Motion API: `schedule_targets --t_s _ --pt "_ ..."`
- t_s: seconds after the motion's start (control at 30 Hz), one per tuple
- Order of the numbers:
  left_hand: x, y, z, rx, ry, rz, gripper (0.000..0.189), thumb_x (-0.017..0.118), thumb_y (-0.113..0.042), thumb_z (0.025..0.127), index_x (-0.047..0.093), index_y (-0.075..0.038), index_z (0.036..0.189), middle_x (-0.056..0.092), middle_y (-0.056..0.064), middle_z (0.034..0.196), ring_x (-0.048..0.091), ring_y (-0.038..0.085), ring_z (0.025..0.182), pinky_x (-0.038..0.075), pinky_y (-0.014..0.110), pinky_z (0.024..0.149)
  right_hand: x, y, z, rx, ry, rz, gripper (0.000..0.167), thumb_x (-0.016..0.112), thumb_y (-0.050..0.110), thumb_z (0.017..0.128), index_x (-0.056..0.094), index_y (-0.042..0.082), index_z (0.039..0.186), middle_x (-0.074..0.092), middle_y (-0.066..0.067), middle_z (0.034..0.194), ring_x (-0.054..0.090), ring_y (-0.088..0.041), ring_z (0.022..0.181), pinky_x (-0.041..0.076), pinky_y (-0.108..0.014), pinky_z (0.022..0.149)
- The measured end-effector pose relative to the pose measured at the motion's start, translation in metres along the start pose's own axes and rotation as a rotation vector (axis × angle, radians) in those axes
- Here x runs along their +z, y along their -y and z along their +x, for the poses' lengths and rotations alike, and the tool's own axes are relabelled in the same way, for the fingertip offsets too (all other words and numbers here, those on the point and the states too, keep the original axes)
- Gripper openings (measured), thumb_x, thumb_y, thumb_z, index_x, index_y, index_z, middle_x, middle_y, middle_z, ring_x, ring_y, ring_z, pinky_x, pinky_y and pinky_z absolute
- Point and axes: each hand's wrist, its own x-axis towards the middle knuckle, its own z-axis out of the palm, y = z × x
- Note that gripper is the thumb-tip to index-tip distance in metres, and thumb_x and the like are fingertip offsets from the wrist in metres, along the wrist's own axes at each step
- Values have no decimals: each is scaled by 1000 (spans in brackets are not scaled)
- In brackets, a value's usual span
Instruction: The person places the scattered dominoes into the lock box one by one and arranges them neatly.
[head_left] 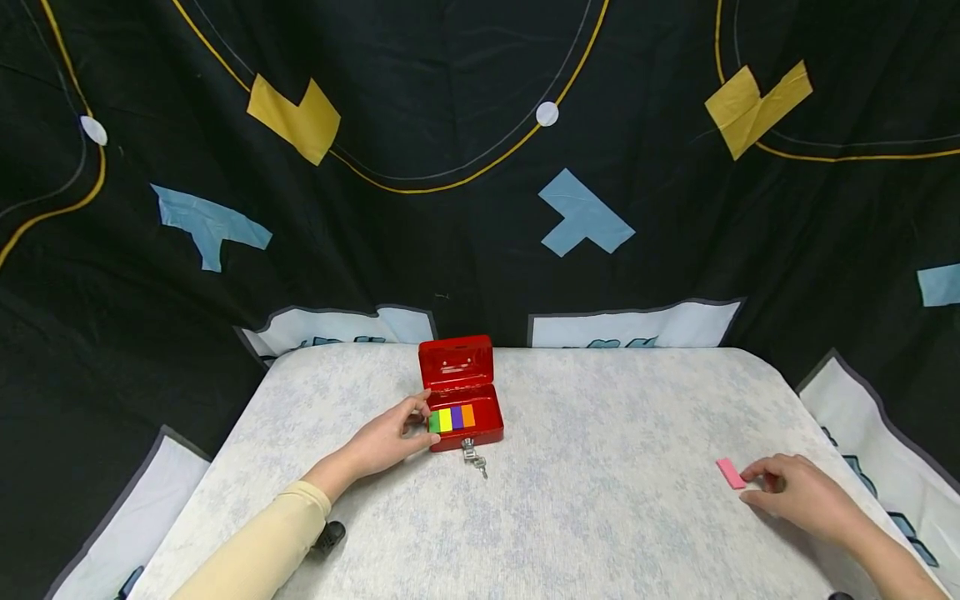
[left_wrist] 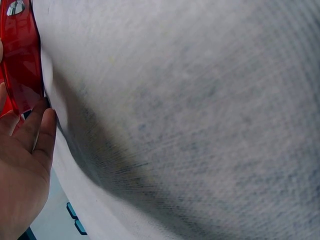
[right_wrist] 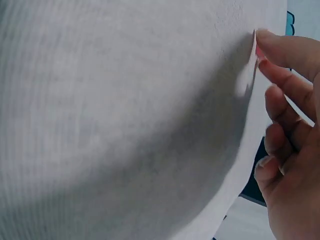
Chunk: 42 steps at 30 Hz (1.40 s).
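Note:
A red cash box (head_left: 487, 435) stands with its lid raised toward the back of the table. My left hand (head_left: 386, 437) grips its left side, thumb at the front corner and index finger at the back corner. Green, yellow, purple and orange blocks (head_left: 457, 417) lie side by side inside. Keys (head_left: 480, 464) hang from the lock at the front. Far to the right, my right hand (head_left: 798, 492) has thumb and index finger at the near end of a pink block (head_left: 727, 472), pinching it. Only a sliver of pink shows between those fingers in the right wrist view.
A pale mottled cloth covers the table (head_left: 600, 433). Beside my left forearm lies a small black object (head_left: 330, 536), partly hidden. Behind the table hangs a black curtain (head_left: 450, 250) with yellow and blue taped patches.

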Motion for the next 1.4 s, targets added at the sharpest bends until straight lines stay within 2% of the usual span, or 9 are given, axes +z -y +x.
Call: schedule_targets --t_s 0.17,0.3,0.4,0.8,1.0,1.4 --pt "-1 0 -1 -14 3 -4 42 75 -49 91 54 -24 117 32 -4 166 56 23 128 45 52 107 3 1 2 10 14 133 55 82 38 88 64 0 124 50 -3 86 48 -17 81 38 -29 62" --pt "-1 1 -1 -5 9 -14 42 75 -49 91 54 -23 117 31 -3 166 55 23 129 45 50 107 6 -1 3 -23 12 193 63 80 35 90 58 -1 136 50 -4 89 46 -13 80 37 -29 62" --pt "-1 2 0 6 10 -18 43 75 -50 91 54 -23 117 31 -3 166 56 22 128 45 49 107 8 -3 3 -45 9 194 59 79 34 90 60 0 135 50 -4 89 45 -11 80 37 -29 63" --pt "-1 0 -2 16 3 -5 42 74 -49 92 53 -22 116 33 -4 165 55 21 129 45 49 106 11 4 10 -46 -13 147 53 81 40 88 66 4 124 52 -3 86 47 -12 79 36 -28 62" --pt "-1 1 -1 23 8 -9 41 74 -48 92 54 -21 115 32 -3 165 56 22 128 45 48 106 13 34 24 -77 -42 143 51 82 39 87 66 3 120 51 -2 84 47 -14 76 37 -29 59" --pt "-2 1 -1 10 9 -6 42 74 -49 92 53 -22 116 32 -6 165 54 18 129 45 46 105 21 124 75 -294 -106 105 37 82 32 88 70 14 118 53 2 85 46 -16 75 39 -30 57"
